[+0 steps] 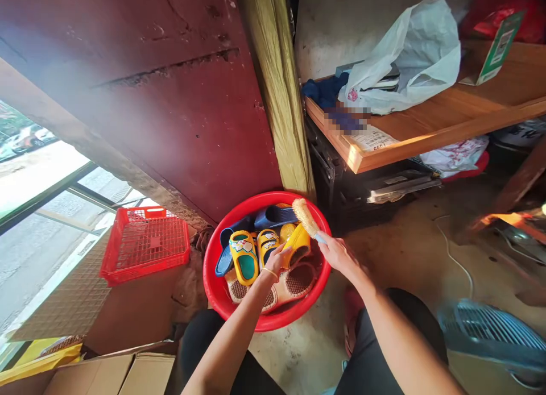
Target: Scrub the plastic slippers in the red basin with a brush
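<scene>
My left hand [275, 260] is closed on a yellow slipper [297, 242], held tilted over a round red basin [213, 290]. In my right hand [336, 253] is a scrubbing brush [305, 217] with pale bristles and a light blue-grey handle; its head is beside the slipper's upper edge. Whether the bristles touch the slipper I cannot tell. Inside the basin lie a yellow slipper with a green insole [246, 264], another yellow slipper [268, 242], dark blue slippers [275, 216] and beige-and-brown slippers [298, 280].
A red plastic crate [145, 241] stands left of the basin, with cardboard boxes [106, 375] below it. A maroon panel [205, 128] rises behind. At right are a wooden shelf [426, 125] bearing a white plastic bag [422, 54], and a blue-grey slatted object [499, 327].
</scene>
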